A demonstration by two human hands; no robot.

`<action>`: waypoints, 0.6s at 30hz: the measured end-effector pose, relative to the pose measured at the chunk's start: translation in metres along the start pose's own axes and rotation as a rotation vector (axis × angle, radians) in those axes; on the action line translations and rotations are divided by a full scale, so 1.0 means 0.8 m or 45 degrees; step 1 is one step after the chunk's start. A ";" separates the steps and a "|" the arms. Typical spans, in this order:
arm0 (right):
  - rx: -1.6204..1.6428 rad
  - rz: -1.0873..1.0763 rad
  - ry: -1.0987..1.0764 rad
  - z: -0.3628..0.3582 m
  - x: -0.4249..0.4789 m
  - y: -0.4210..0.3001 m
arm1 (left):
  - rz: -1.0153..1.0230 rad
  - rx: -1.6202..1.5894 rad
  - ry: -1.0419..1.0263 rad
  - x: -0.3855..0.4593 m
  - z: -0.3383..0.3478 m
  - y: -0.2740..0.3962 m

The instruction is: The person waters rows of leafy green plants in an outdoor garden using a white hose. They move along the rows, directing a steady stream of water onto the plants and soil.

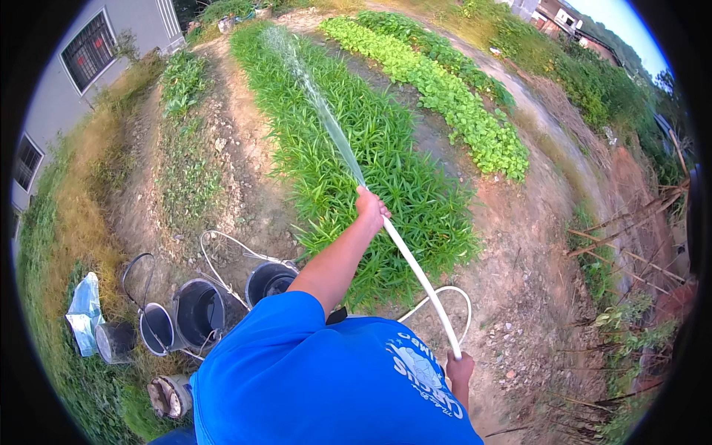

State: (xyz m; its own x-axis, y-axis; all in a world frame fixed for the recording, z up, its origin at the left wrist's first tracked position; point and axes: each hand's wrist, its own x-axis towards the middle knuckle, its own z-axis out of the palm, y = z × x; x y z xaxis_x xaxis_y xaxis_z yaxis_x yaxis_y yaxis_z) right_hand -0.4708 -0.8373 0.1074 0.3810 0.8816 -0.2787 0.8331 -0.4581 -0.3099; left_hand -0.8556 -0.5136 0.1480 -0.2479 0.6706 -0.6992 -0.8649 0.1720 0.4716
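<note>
My left hand is closed around the front of a white hose, with the arm stretched forward over the bed of leafy green plants. From the hose end a stream of water arcs away and breaks into spray over the bed's far part. Lower right, beside my blue shirt, my right hand grips the same hose further back. A loop of hose hangs behind this grip, above the soil.
Several dark buckets with rope or wire handles stand at lower left, near a crumpled silvery bag. Another bed of light green plants lies right of the watered one. Thin sticks jut in at right. A grey building stands left.
</note>
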 end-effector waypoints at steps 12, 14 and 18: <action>0.016 -0.123 0.012 0.014 0.007 -0.030 | 0.081 0.005 -0.018 0.011 -0.001 0.044; 0.017 -0.096 -0.020 0.013 0.008 -0.036 | 0.061 0.003 -0.008 0.011 -0.001 0.050; 0.013 -0.113 -0.042 0.013 0.009 -0.043 | 0.062 0.029 -0.026 0.009 0.000 0.060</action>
State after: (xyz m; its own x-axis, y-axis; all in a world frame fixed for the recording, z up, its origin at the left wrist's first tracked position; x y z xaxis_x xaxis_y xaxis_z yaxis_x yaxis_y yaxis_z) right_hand -0.5005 -0.8163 0.1067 0.2923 0.9146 -0.2792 0.8590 -0.3795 -0.3437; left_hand -0.8989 -0.5004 0.1657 -0.2805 0.6933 -0.6639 -0.8417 0.1548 0.5172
